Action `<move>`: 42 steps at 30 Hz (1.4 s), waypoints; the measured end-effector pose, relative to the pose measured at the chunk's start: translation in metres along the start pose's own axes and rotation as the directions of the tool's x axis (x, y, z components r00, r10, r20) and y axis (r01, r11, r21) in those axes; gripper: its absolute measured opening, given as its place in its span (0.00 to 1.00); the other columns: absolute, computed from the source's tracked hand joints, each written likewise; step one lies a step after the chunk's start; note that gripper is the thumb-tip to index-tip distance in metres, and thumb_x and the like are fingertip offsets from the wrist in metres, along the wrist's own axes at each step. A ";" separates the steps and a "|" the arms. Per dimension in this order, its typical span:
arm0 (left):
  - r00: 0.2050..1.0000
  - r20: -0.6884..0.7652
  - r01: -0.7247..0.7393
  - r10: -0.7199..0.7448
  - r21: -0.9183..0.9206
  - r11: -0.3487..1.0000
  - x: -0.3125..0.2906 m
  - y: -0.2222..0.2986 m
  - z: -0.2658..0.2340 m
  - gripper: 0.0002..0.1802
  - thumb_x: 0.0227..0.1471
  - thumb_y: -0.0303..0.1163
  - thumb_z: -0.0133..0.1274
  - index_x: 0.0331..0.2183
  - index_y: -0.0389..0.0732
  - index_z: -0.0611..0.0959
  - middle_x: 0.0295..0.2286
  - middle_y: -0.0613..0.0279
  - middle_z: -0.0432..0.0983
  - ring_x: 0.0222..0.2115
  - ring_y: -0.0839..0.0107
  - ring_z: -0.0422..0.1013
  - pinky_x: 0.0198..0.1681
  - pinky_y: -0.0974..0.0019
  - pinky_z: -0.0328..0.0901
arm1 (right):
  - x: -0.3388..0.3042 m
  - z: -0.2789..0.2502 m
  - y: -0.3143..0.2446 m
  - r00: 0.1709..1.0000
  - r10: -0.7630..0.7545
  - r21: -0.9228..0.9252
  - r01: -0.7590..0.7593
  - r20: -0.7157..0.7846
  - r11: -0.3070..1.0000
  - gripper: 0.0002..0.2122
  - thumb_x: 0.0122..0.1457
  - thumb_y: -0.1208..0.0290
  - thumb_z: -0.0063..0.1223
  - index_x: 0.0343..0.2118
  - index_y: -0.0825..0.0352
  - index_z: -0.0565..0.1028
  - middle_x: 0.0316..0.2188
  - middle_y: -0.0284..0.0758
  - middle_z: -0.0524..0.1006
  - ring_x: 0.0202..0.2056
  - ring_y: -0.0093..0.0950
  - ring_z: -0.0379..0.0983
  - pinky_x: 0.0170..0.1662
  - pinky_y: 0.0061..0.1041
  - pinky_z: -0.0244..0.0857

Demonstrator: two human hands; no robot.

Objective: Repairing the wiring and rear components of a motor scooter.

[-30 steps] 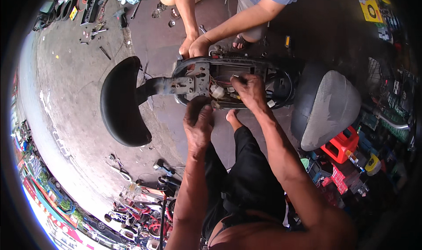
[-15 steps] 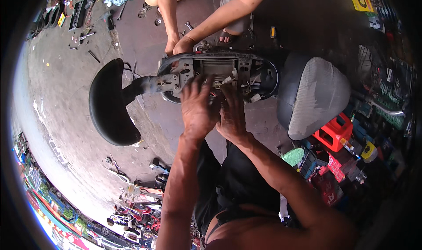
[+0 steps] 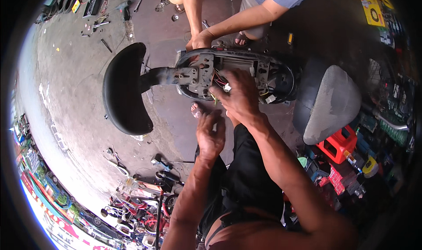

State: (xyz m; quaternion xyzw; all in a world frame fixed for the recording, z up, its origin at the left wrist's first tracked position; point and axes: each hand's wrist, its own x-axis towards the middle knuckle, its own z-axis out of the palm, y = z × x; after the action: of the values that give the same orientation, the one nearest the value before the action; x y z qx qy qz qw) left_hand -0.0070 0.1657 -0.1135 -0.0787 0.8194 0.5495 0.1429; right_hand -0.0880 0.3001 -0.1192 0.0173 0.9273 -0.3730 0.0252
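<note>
An electric scooter body (image 3: 193, 74) lies across the view with its top uncovered; metal brackets and loose coloured wires (image 3: 218, 77) show in the opening. Over this opening is my right hand (image 3: 241, 96), its thumb and fingers closed around wires beside a white plug connector (image 3: 227, 87). What its fingertips touch is partly hidden. My left hand (image 3: 210, 133) hangs nearer to me, apart from the scooter, fingers loosely bent, thumb away from them, nothing seen in it. A co-worker's hands (image 3: 200, 40) reach to the scooter's far side, and what they hold is hidden.
A black curved backrest (image 3: 125, 89) sticks out left on a metal arm. A grey worn seat (image 3: 332, 105) is at the right, near a red plastic stool (image 3: 338, 142). Hand tools such as a wrench (image 3: 138, 4) lie on the floor; a yellow packet (image 3: 372, 11) is far right.
My left hand has come away from the scooter's opening, toward me. My right hand stays over the wires, now more spread over them. The whole view has shifted, moving the scooter rightward in it.
</note>
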 end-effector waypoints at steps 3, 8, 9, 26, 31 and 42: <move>0.933 -0.137 0.254 -0.333 -0.403 0.879 -0.006 -0.008 -0.011 0.12 0.48 0.20 0.55 0.38 0.34 0.79 0.32 0.58 0.77 0.37 0.72 0.72 0.42 0.71 0.65 | 0.006 0.007 0.011 0.992 0.016 -0.316 0.025 0.127 0.948 0.27 0.42 0.54 0.65 0.43 0.67 0.74 0.41 0.41 0.73 0.46 0.39 0.66 0.53 0.41 0.56; 0.907 -0.033 0.399 -0.420 -0.255 0.881 0.019 -0.026 -0.059 0.16 0.51 0.27 0.51 0.42 0.30 0.78 0.35 0.56 0.77 0.35 0.71 0.72 0.42 0.69 0.66 | 0.013 -0.010 0.042 0.968 -0.127 -0.309 0.191 0.217 0.932 0.12 0.46 0.66 0.61 0.34 0.62 0.76 0.33 0.35 0.75 0.42 0.35 0.68 0.48 0.38 0.58; 0.925 -0.016 0.367 -0.379 -0.211 0.906 0.022 -0.027 -0.060 0.17 0.50 0.28 0.51 0.42 0.30 0.78 0.35 0.56 0.77 0.34 0.71 0.72 0.41 0.69 0.66 | 0.015 -0.012 0.045 0.972 -0.147 -0.292 0.196 0.184 0.936 0.11 0.47 0.67 0.60 0.34 0.62 0.76 0.33 0.34 0.75 0.41 0.35 0.68 0.47 0.38 0.58; 0.882 -0.245 0.267 -0.401 -0.442 0.856 0.051 -0.017 -0.048 0.15 0.51 0.28 0.50 0.41 0.30 0.78 0.29 0.57 0.76 0.28 0.72 0.71 0.34 0.70 0.66 | 0.036 0.022 -0.008 0.984 -0.176 -0.101 0.176 0.003 0.979 0.09 0.52 0.72 0.56 0.37 0.65 0.76 0.38 0.40 0.75 0.42 0.41 0.71 0.46 0.37 0.64; 0.913 -0.064 0.335 -0.403 -0.449 0.829 0.047 -0.006 -0.046 0.13 0.52 0.25 0.49 0.40 0.31 0.78 0.29 0.61 0.74 0.29 0.74 0.69 0.36 0.71 0.65 | 0.092 0.036 -0.004 0.931 -0.130 -0.322 0.245 0.340 0.914 0.08 0.55 0.69 0.50 0.34 0.64 0.78 0.33 0.42 0.78 0.35 0.41 0.75 0.40 0.38 0.69; 0.935 -0.022 0.315 -0.354 -0.407 0.857 0.023 -0.019 -0.039 0.16 0.51 0.30 0.51 0.41 0.31 0.78 0.31 0.60 0.75 0.29 0.75 0.67 0.35 0.72 0.64 | 0.142 0.042 0.002 0.706 -0.206 -0.280 0.507 0.677 0.815 0.11 0.51 0.68 0.46 0.27 0.68 0.79 0.29 0.42 0.78 0.33 0.39 0.76 0.38 0.35 0.69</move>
State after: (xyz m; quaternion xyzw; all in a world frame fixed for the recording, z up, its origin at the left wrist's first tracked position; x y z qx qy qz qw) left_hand -0.0293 0.1232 -0.1241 -0.2734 0.6703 0.6666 0.1778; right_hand -0.2278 0.2748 -0.1590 -0.2972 0.9104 -0.1316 0.2558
